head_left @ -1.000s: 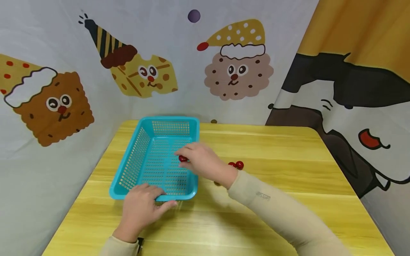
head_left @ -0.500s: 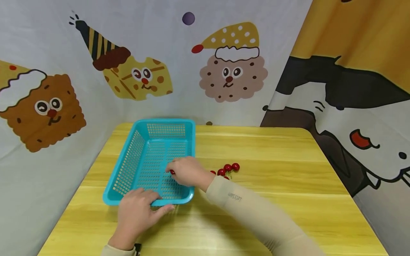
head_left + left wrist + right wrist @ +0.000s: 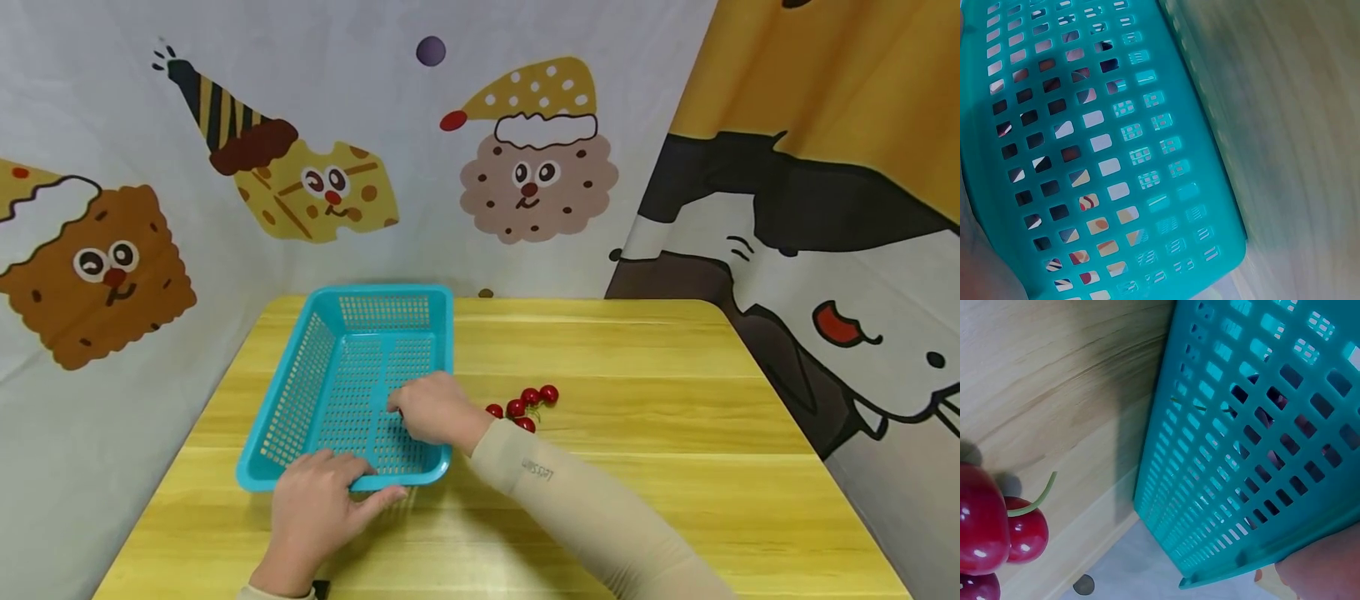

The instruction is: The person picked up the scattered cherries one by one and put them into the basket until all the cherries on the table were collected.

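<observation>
A blue slotted plastic basket point(image 3: 255, 442) stands on the left part of the table. My left hand point(image 3: 313, 504) grips its near rim, thumb outside and fingers over the edge. Inside the basket, near its right wall, my right hand point(image 3: 435, 408) reaches down with curled fingers around a cherry that the hand now hides in the head view. Bits of green stem point(image 3: 1200, 407) show through the slots in the right wrist view. Several red cherries point(image 3: 515, 407) with green stems lie together on the table right of the basket, partly beside the right sleeve.
The wooden table point(image 3: 637, 358) reaches back to a white cloth point(image 3: 322, 50) printed with cartoon biscuits and cheese. A curtain-like panel point(image 3: 825, 200) with a large cartoon animal hangs along the right side. The right sleeve point(image 3: 585, 517) crosses the table's front.
My right hand has moved lower into the basket, and the cherry seen in its fingers has gone from sight. The left hand keeps its grip. The head view has shifted slightly.
</observation>
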Tool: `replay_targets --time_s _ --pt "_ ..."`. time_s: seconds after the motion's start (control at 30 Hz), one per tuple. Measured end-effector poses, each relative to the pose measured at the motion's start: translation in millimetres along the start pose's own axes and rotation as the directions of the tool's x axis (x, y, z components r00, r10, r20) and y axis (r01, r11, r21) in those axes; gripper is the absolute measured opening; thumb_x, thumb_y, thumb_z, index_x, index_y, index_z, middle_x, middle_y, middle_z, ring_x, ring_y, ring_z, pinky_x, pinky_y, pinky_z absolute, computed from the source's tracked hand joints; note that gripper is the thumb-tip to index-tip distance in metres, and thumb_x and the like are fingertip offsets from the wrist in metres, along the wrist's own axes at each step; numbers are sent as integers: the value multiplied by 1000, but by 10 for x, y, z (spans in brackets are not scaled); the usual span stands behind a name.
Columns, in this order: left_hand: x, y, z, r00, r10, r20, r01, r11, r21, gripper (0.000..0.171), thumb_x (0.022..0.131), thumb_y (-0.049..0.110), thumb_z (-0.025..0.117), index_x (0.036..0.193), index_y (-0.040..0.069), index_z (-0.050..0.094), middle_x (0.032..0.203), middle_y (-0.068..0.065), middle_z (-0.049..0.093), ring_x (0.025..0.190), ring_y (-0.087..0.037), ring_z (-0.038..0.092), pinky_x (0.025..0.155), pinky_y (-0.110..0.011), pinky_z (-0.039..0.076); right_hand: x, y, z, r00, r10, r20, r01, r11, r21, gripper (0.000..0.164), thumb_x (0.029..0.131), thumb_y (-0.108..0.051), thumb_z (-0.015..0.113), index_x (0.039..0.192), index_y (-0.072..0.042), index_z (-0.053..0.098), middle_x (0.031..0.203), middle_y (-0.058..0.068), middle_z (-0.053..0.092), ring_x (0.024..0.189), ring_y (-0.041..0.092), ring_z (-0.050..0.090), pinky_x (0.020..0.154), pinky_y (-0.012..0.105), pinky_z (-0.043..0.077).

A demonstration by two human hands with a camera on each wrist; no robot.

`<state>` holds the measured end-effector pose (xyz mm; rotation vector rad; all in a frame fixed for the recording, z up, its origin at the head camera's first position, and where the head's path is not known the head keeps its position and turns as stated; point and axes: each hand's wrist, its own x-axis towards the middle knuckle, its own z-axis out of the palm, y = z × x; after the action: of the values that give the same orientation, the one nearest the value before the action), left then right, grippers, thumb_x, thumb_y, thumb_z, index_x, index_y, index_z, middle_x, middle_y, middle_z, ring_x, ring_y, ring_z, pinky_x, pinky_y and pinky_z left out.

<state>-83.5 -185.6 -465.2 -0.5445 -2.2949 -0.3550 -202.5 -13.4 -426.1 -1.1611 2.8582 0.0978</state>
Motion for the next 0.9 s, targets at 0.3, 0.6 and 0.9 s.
replay_targets --time_s 0.3,0.6,0.9 --pt "-17 4 6 1000 -6 12 6 1000 9 61 68 80 62 66 19 68 59 4 63 52 -20 55 44 -39 46 -14 6 13 999 3 -40 -2 999 35 27 94 -37 66 120 -35 69 115 -16 67 101 7 60 76 29 54" --pt "-30 22 38 999 -9 38 9 1000 -4 60 67 78 64 66 19 69 60 4 65 51 -21 55 44 -39 45 -363 395 124 822 140 -552 103 916 387 23 98 -21 60 117 -10 66 118 1 64 113 15 50 98 40 44" --pt "-5 4 8 999 -23 44 23 1000 -2 59 67 79 63 66 21 69 61 5 66 51 -19 54 42 -37 42 -1178 987 287 927 137 -350 -19 947 321 25 91 -27 72 111 -11 69 108 3 65 94 17 58 81 40 53"
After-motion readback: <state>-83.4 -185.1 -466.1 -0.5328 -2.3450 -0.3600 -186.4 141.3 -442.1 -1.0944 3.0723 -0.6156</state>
